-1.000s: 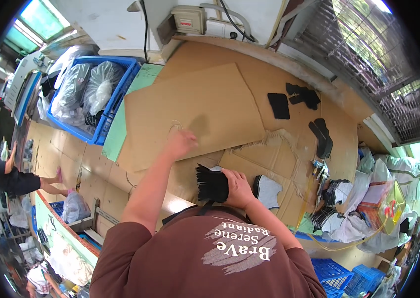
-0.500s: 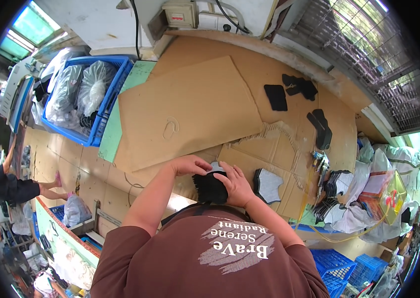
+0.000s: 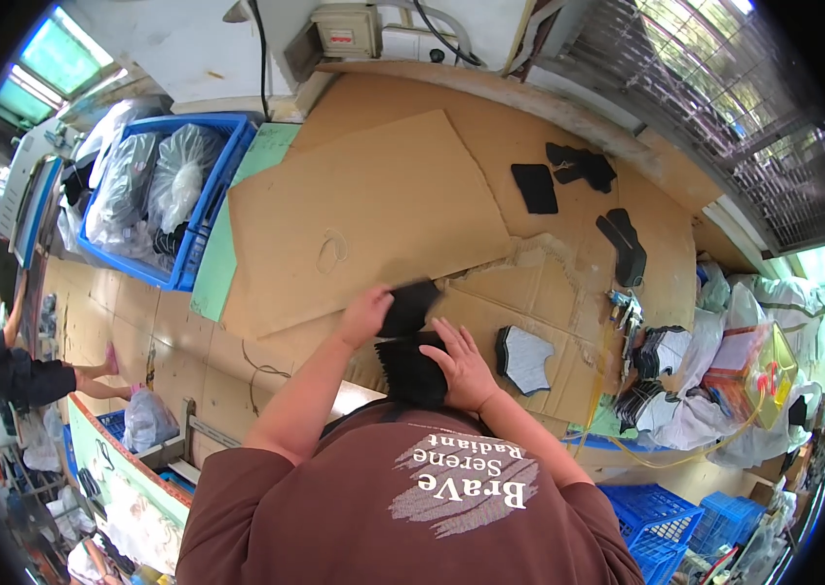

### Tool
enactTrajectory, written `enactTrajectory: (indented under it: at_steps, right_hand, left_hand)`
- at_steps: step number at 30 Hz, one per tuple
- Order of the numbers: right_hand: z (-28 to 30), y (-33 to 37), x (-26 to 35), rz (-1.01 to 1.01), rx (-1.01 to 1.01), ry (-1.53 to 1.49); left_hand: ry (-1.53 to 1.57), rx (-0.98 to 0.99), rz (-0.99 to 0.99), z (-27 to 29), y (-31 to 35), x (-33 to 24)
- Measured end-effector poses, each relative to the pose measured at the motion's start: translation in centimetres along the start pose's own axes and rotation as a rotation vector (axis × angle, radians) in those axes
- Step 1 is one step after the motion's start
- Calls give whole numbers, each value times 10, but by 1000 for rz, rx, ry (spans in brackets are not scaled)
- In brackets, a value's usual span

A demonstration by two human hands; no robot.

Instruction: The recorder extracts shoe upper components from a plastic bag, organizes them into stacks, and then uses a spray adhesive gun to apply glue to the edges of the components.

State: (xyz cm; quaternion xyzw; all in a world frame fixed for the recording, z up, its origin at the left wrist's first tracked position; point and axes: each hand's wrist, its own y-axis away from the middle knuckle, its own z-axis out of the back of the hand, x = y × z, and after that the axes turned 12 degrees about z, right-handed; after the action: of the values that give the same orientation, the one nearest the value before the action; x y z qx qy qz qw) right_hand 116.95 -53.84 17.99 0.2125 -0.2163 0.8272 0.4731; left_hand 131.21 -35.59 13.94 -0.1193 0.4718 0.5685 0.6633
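Note:
My left hand pinches the edge of a dark cut piece of sheet material, smeared by motion, above the cardboard. Just below it, close to my body, sits a stack of black pieces with a jagged left edge. My right hand lies against the right side of this stack, fingers stretched out and thumb apart. To the right, a small pile of notched pieces shows a light grey top and dark sides.
Large cardboard sheets cover the worktable. Several black pieces lie at the far right. Metal clamps or tools, more stacked pieces and plastic bags crowd the right edge. A blue crate with bagged goods stands left; another person is farther left.
My left hand has moved up and slightly left off the stack, lifting a piece whose dark side now shows. The light grey top on the stack is gone. My right hand has hardly moved.

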Motion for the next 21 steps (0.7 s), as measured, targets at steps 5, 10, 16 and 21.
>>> enactTrajectory:
  at_steps: [5,10,16,21]
  right_hand:
    - [-6,2,-6,14,14,-72]
    - [-4,3,-2,-17,-63,-51]
    - [2,-7,1,29,-68,164]
    - [-3,-10,-10,-105,-68,-48]
  left_hand:
    - [432,392,192,-9,-13,3]
    - [342,828,296,-14,-20,4]
    - [-155,717,60,-14,-22,-6]
    - [111,445,-103,-6,-10,-2]
